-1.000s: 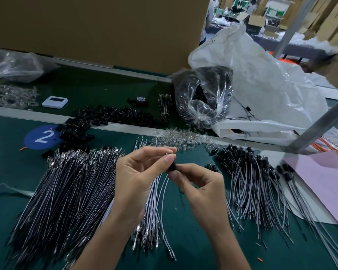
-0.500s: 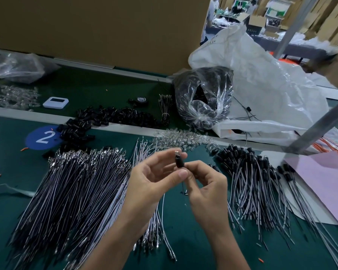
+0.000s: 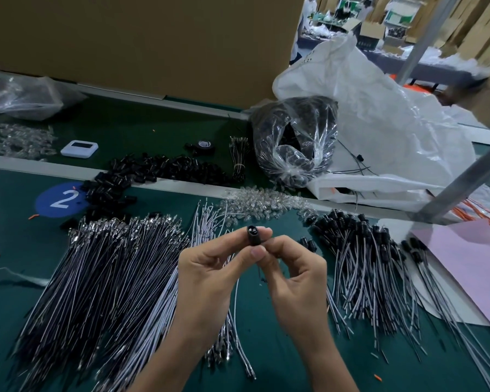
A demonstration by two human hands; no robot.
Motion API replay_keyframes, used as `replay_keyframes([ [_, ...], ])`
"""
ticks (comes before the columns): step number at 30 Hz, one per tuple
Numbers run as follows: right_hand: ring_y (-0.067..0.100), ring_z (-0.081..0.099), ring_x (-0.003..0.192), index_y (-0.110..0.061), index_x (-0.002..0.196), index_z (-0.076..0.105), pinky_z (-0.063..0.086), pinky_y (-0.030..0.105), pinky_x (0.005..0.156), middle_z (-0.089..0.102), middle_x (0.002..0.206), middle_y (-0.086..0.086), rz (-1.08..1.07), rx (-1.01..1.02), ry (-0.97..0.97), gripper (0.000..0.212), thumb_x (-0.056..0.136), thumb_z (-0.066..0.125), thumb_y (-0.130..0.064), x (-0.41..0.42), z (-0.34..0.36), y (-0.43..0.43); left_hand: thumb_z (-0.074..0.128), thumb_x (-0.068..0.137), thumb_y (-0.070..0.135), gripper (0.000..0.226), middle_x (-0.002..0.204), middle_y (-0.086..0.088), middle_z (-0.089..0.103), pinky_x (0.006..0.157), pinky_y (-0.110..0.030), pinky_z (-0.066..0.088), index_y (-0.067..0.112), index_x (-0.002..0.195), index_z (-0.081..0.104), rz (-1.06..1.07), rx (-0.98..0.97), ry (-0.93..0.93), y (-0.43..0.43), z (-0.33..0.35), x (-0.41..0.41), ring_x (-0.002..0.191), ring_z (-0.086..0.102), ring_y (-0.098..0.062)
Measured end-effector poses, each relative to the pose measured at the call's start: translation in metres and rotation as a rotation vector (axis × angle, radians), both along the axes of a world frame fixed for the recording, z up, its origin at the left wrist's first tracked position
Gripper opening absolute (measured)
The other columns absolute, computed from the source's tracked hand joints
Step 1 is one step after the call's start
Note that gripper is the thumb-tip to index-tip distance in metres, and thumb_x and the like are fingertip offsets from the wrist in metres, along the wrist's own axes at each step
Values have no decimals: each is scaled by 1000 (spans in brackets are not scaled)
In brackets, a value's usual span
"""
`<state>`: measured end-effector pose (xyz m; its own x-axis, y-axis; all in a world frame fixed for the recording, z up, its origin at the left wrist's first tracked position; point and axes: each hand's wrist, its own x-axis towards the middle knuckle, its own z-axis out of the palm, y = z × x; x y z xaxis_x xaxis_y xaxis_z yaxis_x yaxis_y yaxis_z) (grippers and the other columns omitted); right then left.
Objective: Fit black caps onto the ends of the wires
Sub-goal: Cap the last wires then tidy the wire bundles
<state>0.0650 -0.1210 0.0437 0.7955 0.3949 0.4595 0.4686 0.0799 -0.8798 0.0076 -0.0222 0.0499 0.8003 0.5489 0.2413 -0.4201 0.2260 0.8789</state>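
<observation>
Both the left hand and right hand pinch a black cap above the green table.

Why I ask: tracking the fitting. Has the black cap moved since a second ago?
Yes, slightly: the black cap has shifted farther away, toward the pile of clear parts.

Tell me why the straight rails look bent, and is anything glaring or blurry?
Head view: the wide-angle lens bows the table rail and metal post; head view again, light glares off the clear plastic bag; the black cap is sharp, the far cartons look soft.
</observation>
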Motion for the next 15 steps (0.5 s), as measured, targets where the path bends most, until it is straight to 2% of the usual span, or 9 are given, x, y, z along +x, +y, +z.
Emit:
replay_keyframes([
  [5,0,57,64,-19,76,64,42,11,64,62,70,-23,5,-10,-61,15,88,67,-27,-3,4,1,83,66,20,26,94,-3,77,81,-20,55,26,92,81,29,2,-27,-3,0,-2,92,74,-19],
  [11,6,61,70,-22,74,61,49,24,68,60,71,-17,-43,-14,-118,18,90,64,-30,-5,3,3,74,68,22,26,95,-3,77,84,-23,55,25,94,80,32,-19,-72,-5,2,-1,96,73,-20],
  [15,3,61,70,-25,74,59,47,18,68,59,71,-19,-69,-20,-160,17,90,64,-26,-6,1,5,74,67,24,25,94,-4,77,84,-23,55,27,91,81,42,-41,-62,-6,2,-1,95,73,-20],
])
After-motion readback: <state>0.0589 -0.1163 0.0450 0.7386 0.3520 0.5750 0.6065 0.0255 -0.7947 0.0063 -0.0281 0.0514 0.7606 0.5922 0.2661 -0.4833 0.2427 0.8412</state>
